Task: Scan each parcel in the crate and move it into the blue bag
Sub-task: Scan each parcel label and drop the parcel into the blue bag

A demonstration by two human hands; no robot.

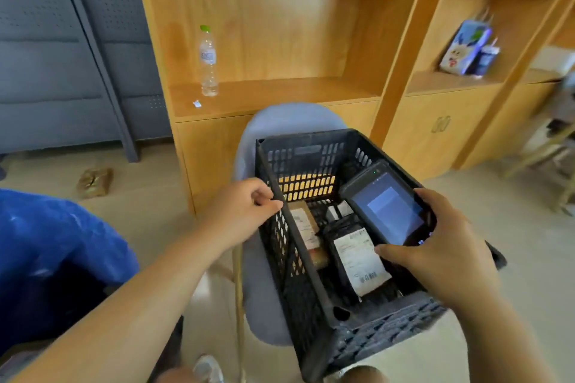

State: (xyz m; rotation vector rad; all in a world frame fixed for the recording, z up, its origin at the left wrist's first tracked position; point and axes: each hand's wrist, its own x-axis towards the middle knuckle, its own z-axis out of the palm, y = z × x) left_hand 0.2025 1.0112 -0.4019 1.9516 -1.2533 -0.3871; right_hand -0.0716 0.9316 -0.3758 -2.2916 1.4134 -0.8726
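Head view: in the crate [389,329] lie a black parcel [361,261], label up, and a brown parcel [308,227]. Both look light; the black one seems soft and slick, so we would take it by an edge clear of the label. Our left grip [245,205] curls on the crate's rim; our right grip [441,252] clasps the scanner [389,208], which hides the far corner. The blue bag [46,242] at left is cut off.

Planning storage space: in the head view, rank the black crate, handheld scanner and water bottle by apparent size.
1. black crate
2. handheld scanner
3. water bottle
The bottle stands farther off on the shelf, so scanner versus bottle is unsure.
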